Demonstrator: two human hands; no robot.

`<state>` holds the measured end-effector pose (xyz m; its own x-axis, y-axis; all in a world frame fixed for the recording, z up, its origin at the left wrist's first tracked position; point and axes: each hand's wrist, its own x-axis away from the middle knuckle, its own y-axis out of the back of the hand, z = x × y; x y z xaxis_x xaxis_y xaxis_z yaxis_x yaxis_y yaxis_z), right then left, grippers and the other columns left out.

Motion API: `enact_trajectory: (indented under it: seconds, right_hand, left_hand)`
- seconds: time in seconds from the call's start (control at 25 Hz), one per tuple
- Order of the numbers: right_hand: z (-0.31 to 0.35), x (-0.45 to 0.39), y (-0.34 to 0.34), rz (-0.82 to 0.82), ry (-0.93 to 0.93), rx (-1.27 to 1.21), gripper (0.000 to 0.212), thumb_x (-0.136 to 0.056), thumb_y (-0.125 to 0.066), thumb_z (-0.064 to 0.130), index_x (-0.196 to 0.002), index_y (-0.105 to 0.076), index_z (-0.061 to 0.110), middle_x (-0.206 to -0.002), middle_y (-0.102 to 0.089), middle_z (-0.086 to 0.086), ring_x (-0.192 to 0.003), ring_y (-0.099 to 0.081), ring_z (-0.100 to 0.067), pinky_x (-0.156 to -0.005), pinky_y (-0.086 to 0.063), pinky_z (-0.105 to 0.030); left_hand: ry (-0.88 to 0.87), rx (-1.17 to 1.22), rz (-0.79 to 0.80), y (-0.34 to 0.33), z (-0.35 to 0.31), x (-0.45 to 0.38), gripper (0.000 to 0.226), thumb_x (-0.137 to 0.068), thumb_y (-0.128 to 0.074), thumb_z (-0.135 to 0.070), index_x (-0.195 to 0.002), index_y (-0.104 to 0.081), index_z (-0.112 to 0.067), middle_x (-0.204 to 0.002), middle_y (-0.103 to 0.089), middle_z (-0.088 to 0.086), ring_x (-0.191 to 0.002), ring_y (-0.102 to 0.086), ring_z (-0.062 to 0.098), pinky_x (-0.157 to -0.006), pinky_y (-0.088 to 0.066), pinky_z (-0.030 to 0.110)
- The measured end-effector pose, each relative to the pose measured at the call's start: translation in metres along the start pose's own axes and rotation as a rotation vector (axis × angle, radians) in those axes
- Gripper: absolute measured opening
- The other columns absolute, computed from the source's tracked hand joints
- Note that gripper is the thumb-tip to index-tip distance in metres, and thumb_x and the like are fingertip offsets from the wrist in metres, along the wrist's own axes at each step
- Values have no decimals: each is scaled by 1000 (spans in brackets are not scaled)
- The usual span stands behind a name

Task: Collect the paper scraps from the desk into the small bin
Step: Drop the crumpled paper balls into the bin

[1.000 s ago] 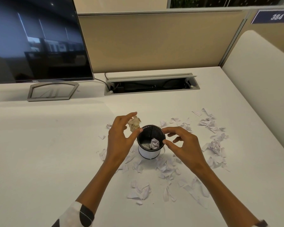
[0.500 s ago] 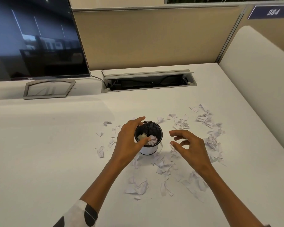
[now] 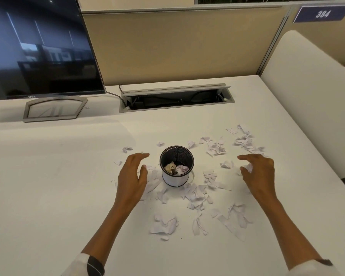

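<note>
Nearest the front edge of the white desk (image 3: 48, 196), two bare forearms reach in, the left one from a white sleeve with a black mark (image 3: 88, 265). Just ahead of them paper scraps (image 3: 195, 194) lie scattered over the desk's middle and right part, with one loose clump (image 3: 164, 224) closest to the front edge and thin strips beside it. The left hand (image 3: 131, 176) hovers low over scraps just left of the small bin (image 3: 176, 166), fingers spread and slightly curled, gripping nothing and not touching the bin. The right hand (image 3: 257, 172) is well to the right of the bin, fingers open and curved, with a scrap showing white at its fingertips (image 3: 246, 168); I cannot tell whether it is pinched or merely lying under them. The bin stands upright near the desk's centre, between the two hands, black mesh above and a white band around its lower wall. Inside it lie a yellowish crumpled wad (image 3: 170, 167) and a white crumpled piece (image 3: 182, 169) side by side. Further scraps (image 3: 243, 141) trail toward the right edge. Farther back, an open cable tray (image 3: 177, 100) is sunk into the desk, and a dark monitor (image 3: 38, 46) on a grey stand occupies the back left corner, before a tan partition (image 3: 177, 46) bearing a sign reading 384 (image 3: 322, 14).
</note>
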<state>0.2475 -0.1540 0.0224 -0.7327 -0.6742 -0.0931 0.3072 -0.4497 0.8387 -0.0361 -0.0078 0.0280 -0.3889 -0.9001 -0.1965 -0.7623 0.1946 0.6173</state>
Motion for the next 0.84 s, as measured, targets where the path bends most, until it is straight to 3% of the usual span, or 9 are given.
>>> enact_trajectory:
  seconds: [0.2,0.4,0.52,0.64,0.76,0.84]
  right_hand:
    - [-27,-5,-7,160,-125,55,50,-77,-51,-13,-121,-60,10,-133,-53,-17,-121,-42,-42,-101,-40,-50]
    - [-21,-1,-4,52,-107,-111,40,-79,-54,-12,-114,-62,5,-121,-62,-19,-113,-56,-36,-98,-43,-42]
    - [14,-2,6,26,-33,-265,37,-76,-71,4,-110,-64,13,-108,-69,-8,-97,-63,-26,-85,-51,-38]
    - [64,3,16,91,81,-444,37,-69,-79,16,-102,-66,25,-91,-69,7,-80,-63,-7,-66,-50,-19]
    - [104,13,12,215,228,-527,38,-67,-80,16,-100,-66,28,-88,-67,15,-72,-58,4,-62,-48,-11]
    - [119,18,3,285,310,-511,38,-68,-79,15,-101,-66,27,-94,-66,12,-75,-57,3,-62,-46,-11]
  left_hand:
    - [92,-268,234,-8,33,16,37,-88,-58,-20,-124,-53,-14,-140,-45,8,-125,-44,27,-102,-38,38]
    - [82,-376,332,-16,48,25,47,-83,-63,-34,-127,-52,-19,-147,-38,4,-134,-34,24,-109,-30,39]
    - [91,-379,319,-19,52,27,49,-84,-62,-36,-129,-50,-21,-147,-37,2,-136,-31,22,-111,-28,39]
    - [97,-357,305,-20,53,30,49,-85,-61,-36,-130,-48,-22,-148,-36,1,-137,-30,22,-110,-29,39]
    - [90,-334,298,-20,52,32,49,-86,-59,-35,-132,-46,-22,-149,-34,0,-138,-27,20,-110,-29,37]
    - [79,-317,297,-19,52,33,48,-87,-58,-35,-132,-46,-22,-149,-34,-1,-139,-26,19,-111,-28,37]
